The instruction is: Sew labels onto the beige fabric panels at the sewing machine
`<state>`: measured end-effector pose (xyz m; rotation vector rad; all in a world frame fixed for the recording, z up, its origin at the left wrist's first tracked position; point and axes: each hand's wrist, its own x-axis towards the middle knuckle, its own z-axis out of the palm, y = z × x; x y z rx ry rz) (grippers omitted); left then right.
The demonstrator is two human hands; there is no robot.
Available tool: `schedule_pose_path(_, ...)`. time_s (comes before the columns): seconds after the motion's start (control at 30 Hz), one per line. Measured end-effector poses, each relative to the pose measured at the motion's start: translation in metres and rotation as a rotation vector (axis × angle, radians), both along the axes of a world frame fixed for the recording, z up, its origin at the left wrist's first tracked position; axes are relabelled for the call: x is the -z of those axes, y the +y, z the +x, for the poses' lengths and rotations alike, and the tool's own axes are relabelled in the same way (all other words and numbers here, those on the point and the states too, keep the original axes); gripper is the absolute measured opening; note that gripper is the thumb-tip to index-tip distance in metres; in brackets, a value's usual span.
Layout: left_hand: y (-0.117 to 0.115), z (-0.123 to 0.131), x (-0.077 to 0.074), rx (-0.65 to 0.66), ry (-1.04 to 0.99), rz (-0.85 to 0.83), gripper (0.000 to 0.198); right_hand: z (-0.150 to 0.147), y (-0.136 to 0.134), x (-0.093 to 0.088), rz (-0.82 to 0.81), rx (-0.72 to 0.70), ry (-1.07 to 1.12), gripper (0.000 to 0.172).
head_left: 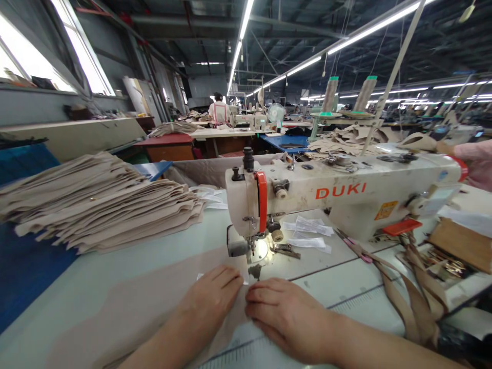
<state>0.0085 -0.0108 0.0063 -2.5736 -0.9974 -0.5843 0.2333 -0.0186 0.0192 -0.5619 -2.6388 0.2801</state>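
A beige fabric panel [154, 287] lies on the sewing table in front of the sewing machine [300, 192]. At its far right corner, my left hand [209, 302] presses closed fingers on the fabric, over a small white strip [246, 271] that mostly hides under the fingertips. Beside it, my right hand [288, 318] is curled, thumb and fingers closed at the panel's right edge. Both hands are just short of the lit needle area and presser foot [251, 253]. My fingers cover the exact grip.
Stacked beige fabric pieces [103, 200] are on the left. White strips [307, 230] lie right of the needle. Farther right are scissors [361, 251], beige straps [411, 292] and a brown box piece [461, 243]. Another person's sleeve [476, 161] shows behind the machine; another person [219, 110] is farther back.
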Motion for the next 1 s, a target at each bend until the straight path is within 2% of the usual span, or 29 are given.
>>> schedule_pose_path(0.17, -0.001, 0.0, 0.003, -0.001, 0.009, 0.022, 0.033, 0.0, 0.0, 0.001, -0.005, -0.001, 0.001, 0.023)
schedule_pose_path(0.33, 0.0, -0.001, 0.006, -0.03, 0.052, -0.052, 0.032, 0.0, 0.0, 0.001, -0.031, -0.005, -0.011, 0.023)
schedule_pose_path(0.53, 0.0, -0.002, 0.008, -0.041, 0.08, -0.069, 0.034, 0.004, 0.01, -0.017, -0.102, -0.014, -0.075, 0.019)
schedule_pose_path(0.7, -0.006, 0.003, -0.003, -0.063, 0.1, -0.093, 0.03, -0.004, 0.031, -0.02, 0.002, 0.133, -0.143, 0.015)
schedule_pose_path(0.83, -0.015, 0.001, -0.007, -0.071, 0.047, -0.124, 0.028, -0.011, 0.037, -0.01, 0.106, 0.126, -0.188, 0.015)
schedule_pose_path(1.0, -0.022, -0.009, -0.002, -0.073, 0.015, -0.107, 0.035, -0.011, 0.036, -0.008, 0.143, 0.114, -0.171, 0.016)
